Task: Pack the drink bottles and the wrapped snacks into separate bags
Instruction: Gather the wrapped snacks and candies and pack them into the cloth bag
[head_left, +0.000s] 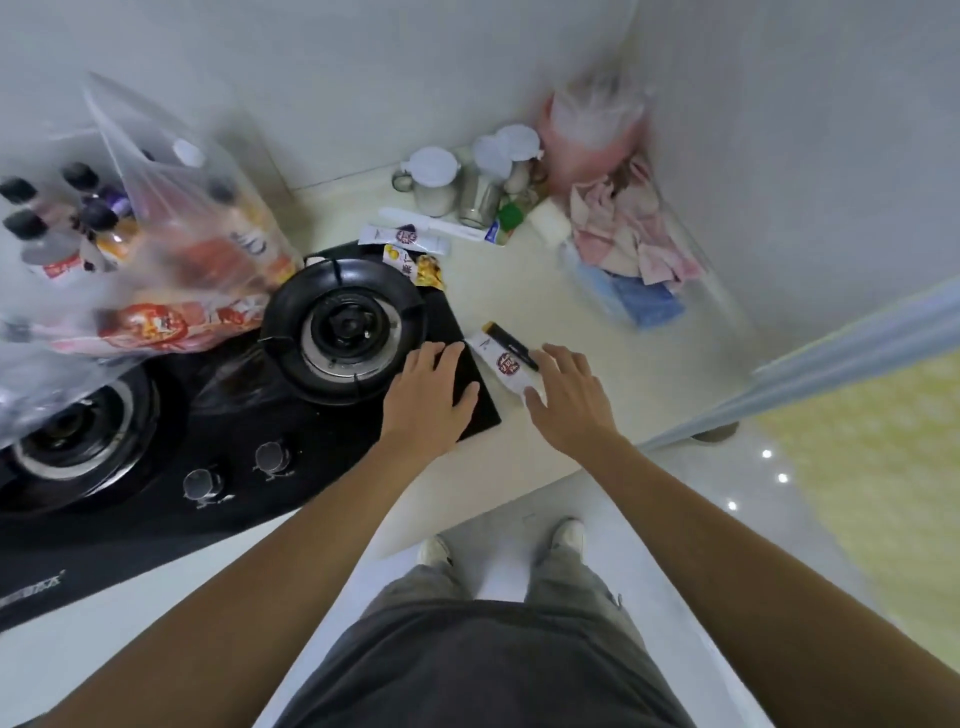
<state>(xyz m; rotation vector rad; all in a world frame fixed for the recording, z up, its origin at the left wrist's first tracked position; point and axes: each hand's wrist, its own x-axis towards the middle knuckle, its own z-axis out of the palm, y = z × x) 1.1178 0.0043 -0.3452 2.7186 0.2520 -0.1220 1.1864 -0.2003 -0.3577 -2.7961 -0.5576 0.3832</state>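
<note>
While most of the counter (613, 312) is taken up on the left by the black gas hob (218, 426), the work now in hand seems to be the gathering of the wrapped snacks, since the drink bottles (62, 218) already stand grouped at the far left, several of them inside a clear plastic bag (171, 208) that sits on the hob with a red-printed packet (156, 325) lying at its base. Behind the near burner (345, 332), a long white snack stick (402, 239) and a yellow snack packet (423, 267) lie loose at the hob's back edge, well apart from the hands. At the hob's right front corner, a white snack sachet (501, 366) and a slim dark bar (511, 345) lie touching each other on the counter. The left hand (431, 397) rests flat on the hob's corner, fingers straight and holding nothing; the right hand (563, 395) is spread and relaxed just beside the sachet, its thumb near the sachet's lower end, gripping nothing yet. I judge the next move to be a pinch of the sachet and bar with the right hand, which calls for curling the fingers under thin, flat wrappers lying flush on a smooth surface. A second bag for snacks cannot be made out with certainty.
</note>
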